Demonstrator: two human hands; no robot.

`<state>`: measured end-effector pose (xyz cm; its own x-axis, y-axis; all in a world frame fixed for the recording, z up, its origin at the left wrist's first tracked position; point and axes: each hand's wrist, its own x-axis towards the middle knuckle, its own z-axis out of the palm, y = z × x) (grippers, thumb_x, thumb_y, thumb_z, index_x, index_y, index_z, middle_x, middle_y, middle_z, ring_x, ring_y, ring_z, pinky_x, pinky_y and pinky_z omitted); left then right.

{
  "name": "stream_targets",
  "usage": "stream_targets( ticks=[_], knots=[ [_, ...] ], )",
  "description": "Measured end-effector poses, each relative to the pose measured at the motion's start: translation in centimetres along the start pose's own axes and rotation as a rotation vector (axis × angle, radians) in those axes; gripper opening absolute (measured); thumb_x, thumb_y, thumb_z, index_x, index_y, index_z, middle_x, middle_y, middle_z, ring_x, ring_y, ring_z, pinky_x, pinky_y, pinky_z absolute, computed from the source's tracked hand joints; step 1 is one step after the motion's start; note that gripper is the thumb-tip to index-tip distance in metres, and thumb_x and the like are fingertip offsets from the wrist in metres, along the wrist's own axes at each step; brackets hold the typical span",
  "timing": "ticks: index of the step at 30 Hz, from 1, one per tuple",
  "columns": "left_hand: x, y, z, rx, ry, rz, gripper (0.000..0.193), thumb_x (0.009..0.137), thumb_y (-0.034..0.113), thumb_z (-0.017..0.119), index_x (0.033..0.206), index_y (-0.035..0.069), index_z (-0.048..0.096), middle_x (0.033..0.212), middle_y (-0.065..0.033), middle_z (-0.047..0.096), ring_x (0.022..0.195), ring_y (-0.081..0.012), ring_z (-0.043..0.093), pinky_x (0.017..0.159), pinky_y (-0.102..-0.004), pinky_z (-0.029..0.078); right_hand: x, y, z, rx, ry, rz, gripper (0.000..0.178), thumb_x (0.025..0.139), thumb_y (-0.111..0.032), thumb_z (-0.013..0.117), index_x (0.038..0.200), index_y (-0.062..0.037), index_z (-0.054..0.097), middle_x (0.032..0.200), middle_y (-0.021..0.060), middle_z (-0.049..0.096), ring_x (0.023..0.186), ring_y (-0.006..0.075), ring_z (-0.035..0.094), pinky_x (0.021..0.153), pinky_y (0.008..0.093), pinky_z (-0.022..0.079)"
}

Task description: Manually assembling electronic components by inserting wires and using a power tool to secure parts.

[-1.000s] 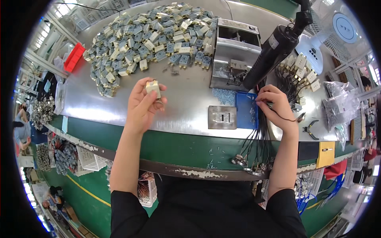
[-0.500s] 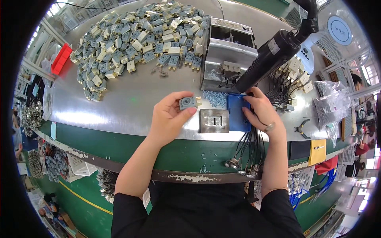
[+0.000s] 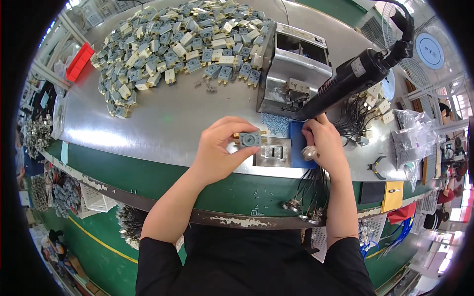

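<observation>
Between the thumb and fingers of my left hand (image 3: 215,150) is a grey square socket block (image 3: 250,140) with brass terminals, its round recess facing up. It is just above the left edge of a metal fixture block (image 3: 273,153) with a slot. My right hand (image 3: 327,143) is closed over the blue tray (image 3: 297,143), fingertips near its far edge. A round metal disc (image 3: 309,153) on a thin dark wire hangs by that hand's thumb; the grip on the wire is partly hidden. Small bluish screws (image 3: 275,123) lie behind the fixture.
A large heap of socket blocks (image 3: 182,44) covers the far left. Beyond my hands stands a metal machine (image 3: 296,64), with a black cylindrical tool (image 3: 340,84) leaning over the tray. Wired discs (image 3: 294,204) lie at the front edge; pliers (image 3: 377,167) are at right.
My left hand has moved slightly right with the socket block, now turned and nearer the fixture. The metal disc has swung from my right wrist to beside the thumb. The whole view has shifted slightly.
</observation>
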<state>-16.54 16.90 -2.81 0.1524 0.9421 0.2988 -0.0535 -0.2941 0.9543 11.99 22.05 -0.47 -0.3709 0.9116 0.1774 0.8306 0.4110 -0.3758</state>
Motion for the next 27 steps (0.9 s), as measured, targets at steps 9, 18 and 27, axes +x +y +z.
stream_targets(
  ticks=[9, 18, 27],
  knots=[
    [-0.2, 0.5, 0.6, 0.185, -0.071, 0.034, 0.038, 0.079, -0.007, 0.085, 0.115, -0.001, 0.073, 0.114, -0.0106, 0.067, 0.102, -0.0169, 0.069, 0.087, -0.0296, 0.058, -0.5, 2.8, -1.5, 0.291, 0.038, -0.193, 0.009, 0.092, 0.006, 0.063, 0.098, 0.0032, 0.057, 0.101, 0.0188, 0.06, 0.088, 0.0388, 0.061, 0.08, 0.0409, 0.051],
    [0.5, -0.3, 2.1, 0.212, -0.147, 0.135, 0.024, 0.086, -0.004, 0.068, 0.109, 0.002, 0.072, 0.1, -0.0111, 0.077, 0.083, -0.0197, 0.069, 0.072, -0.0297, 0.054, -1.0, 3.4, -2.2, 0.53, -0.008, 0.045, 0.01, 0.101, 0.006, 0.058, 0.11, 0.003, 0.061, 0.09, 0.0052, 0.063, 0.085, 0.0098, 0.06, 0.077, 0.0254, 0.051],
    [2.8, 4.0, 2.5, 0.378, -0.363, -0.297, 0.028, 0.083, 0.002, 0.079, 0.111, 0.001, 0.073, 0.093, -0.0096, 0.076, 0.08, -0.0082, 0.068, 0.065, -0.026, 0.053, -1.1, 2.5, -3.4, 0.576, -0.017, -0.095, 0.018, 0.099, 0.005, 0.057, 0.108, 0.0031, 0.072, 0.09, 0.0066, 0.06, 0.08, 0.0142, 0.058, 0.072, 0.0278, 0.048]
  ],
)
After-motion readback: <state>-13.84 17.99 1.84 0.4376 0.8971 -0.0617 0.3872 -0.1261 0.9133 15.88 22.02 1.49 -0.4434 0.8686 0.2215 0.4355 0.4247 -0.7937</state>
